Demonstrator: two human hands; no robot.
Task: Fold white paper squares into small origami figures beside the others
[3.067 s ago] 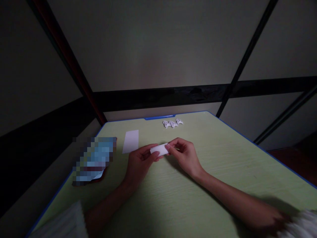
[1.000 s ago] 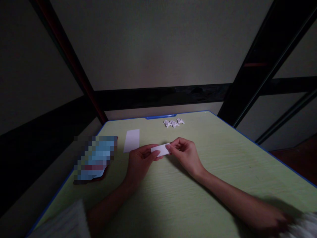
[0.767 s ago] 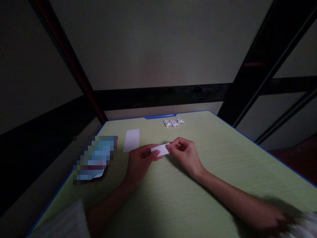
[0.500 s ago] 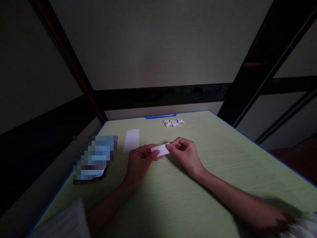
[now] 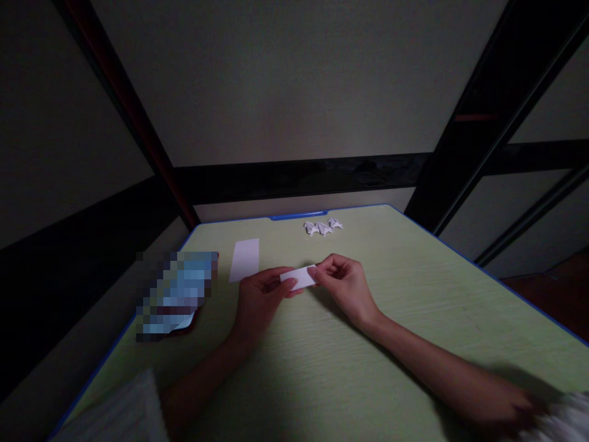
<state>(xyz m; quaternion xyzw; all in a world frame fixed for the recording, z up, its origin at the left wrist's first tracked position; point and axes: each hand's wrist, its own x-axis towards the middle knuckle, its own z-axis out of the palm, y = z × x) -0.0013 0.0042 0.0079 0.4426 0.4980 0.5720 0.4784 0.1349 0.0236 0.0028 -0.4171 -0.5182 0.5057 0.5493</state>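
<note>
A small white piece of paper [image 5: 301,278], longer than it is wide, is held level between both hands over the table's middle. My left hand [image 5: 261,301] pinches its left end, thumb on top and fingers underneath. At the other end, my right hand [image 5: 346,283] grips the paper between thumb and curled forefinger. Whether the paper is folded in layers I cannot tell. A flat white sheet [image 5: 245,260] lies just beyond my left hand. Farther back sit three small folded paper figures [image 5: 323,228] in a row.
The pale green table [image 5: 414,294] has a blue edge and a blue handle-like strip [image 5: 298,216] at the back. To the left lies a pixelated device [image 5: 181,294], perhaps a phone. Behind the table rises a panelled wall [image 5: 294,92] with a dark band.
</note>
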